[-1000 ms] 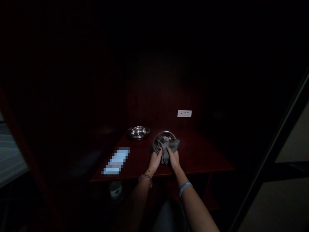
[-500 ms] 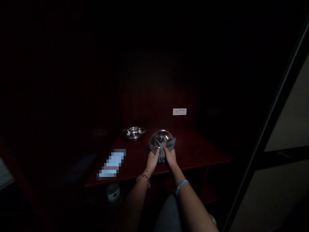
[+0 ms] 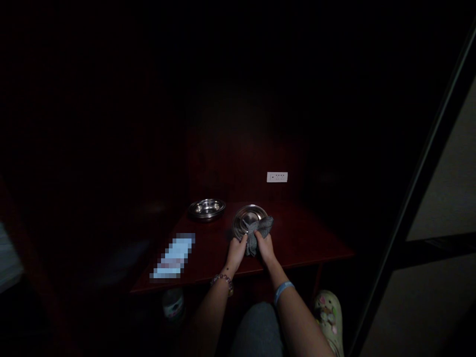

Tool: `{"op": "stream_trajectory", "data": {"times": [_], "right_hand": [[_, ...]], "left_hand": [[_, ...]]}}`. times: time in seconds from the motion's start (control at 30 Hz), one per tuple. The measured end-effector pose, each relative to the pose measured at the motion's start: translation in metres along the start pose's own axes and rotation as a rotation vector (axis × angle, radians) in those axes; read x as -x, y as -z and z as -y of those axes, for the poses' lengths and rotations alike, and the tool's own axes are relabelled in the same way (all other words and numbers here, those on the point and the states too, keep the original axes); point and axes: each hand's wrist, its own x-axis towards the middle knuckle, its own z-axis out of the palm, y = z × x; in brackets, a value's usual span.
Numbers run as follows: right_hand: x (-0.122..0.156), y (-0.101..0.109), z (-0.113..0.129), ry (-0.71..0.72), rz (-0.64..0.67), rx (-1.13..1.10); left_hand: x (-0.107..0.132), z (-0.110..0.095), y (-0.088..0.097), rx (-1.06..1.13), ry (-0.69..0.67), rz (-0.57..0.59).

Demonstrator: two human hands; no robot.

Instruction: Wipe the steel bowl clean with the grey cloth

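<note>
A round, shiny metal plate [image 3: 241, 216] is held tilted over the dark red table in front of me. My left hand [image 3: 237, 250] grips its near left rim, thumb on top. At the near right rim, my right hand [image 3: 264, 246] is closed on a grey cloth [image 3: 252, 238] that lies bunched over the plate's edge. The cloth hides part of the plate and of the right fingers. To the left of the plate, one or more similar shiny metal plates [image 3: 207, 210] rest on the table; I cannot tell how many are stacked.
The dark red table [image 3: 305, 240] stands against a wall with a white power socket [image 3: 277, 177]. A blurred-out light blue item [image 3: 173, 258] lies at its left. Below the front edge is a clear bottle or jar [image 3: 173, 303]. A pale clog [image 3: 329, 317] shows at lower right.
The whole view has shifted slightly, so the table sits a little lower and more of the clog shows. Both hands keep their hold on the plate and cloth.
</note>
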Motion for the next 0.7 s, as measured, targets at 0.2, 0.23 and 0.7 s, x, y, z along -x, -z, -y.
{"op": "stream_trajectory", "data": {"times": [0.2,0.23,0.7], "right_hand": [[0.002,0.001,0.004,-0.035,0.017,-0.068],[0.003,0.002,0.004,-0.041,0.006,-0.069],[0.009,0.011,0.001,-0.078,0.077,-0.031]], "left_hand": [[0.003,-0.007,-0.002,0.072,-0.006,0.033],[0.002,-0.007,-0.002,0.081,-0.005,0.039],[-0.001,0.005,-0.006,0.145,0.041,-0.046]]}}
